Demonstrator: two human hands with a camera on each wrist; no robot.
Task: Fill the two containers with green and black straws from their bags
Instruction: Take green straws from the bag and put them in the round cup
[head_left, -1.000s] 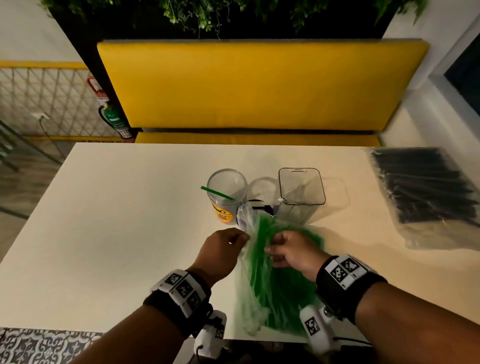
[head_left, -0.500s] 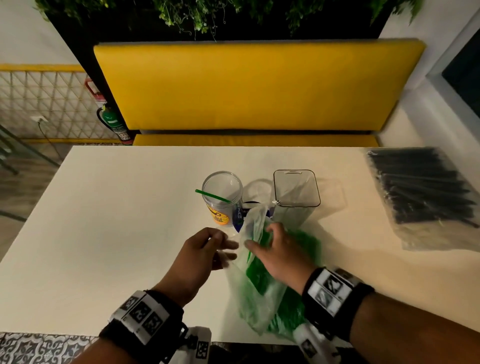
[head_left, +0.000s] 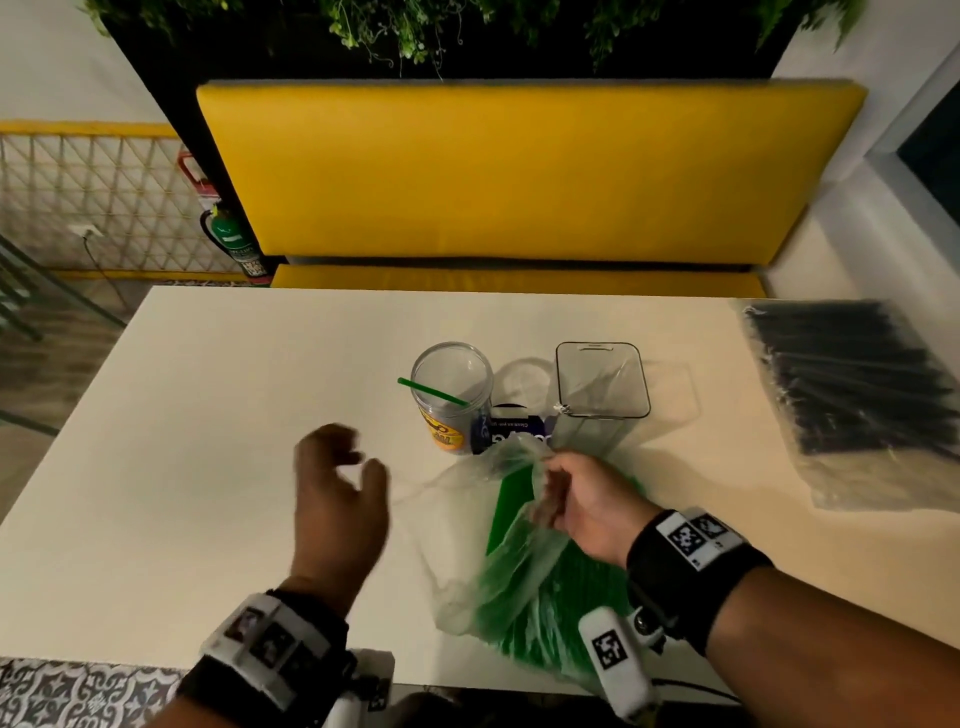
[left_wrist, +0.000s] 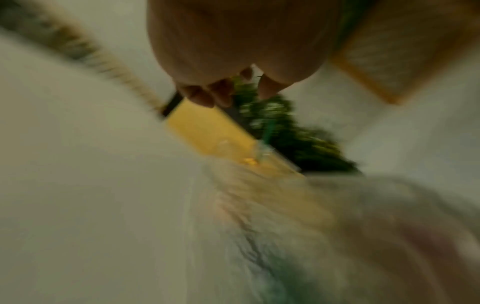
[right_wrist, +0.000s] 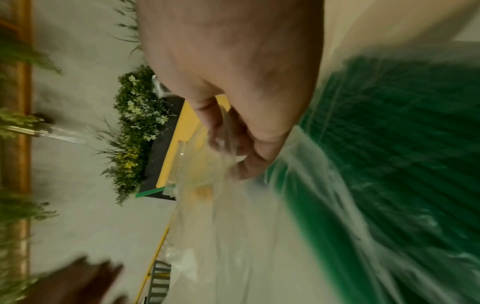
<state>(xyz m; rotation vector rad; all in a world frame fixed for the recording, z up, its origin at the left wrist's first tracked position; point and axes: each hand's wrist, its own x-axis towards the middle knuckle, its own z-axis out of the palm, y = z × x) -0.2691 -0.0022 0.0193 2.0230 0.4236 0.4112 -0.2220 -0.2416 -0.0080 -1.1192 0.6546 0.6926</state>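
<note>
From the head view, the right hand (head_left: 587, 501) pinches the mouth of the clear plastic bag of green straws (head_left: 524, 577), which lies at the near edge of the cream table (head_left: 208, 415). The left hand (head_left: 337, 499) hovers to its left, fingers loosely curled, holding nothing. Just beyond the bag stand a round clear cup with a yellow label (head_left: 451, 397), one green straw (head_left: 434, 391) leaning in it, and to its right a square clear container (head_left: 600, 395). A clear bag of black straws (head_left: 857, 395) lies far right.

The left wrist view is blurred; fingertips (left_wrist: 207, 94) hang curled, touching nothing.

In the right wrist view, fingers (right_wrist: 233, 131) bunch the clear film beside the green bundle (right_wrist: 402, 144).
</note>
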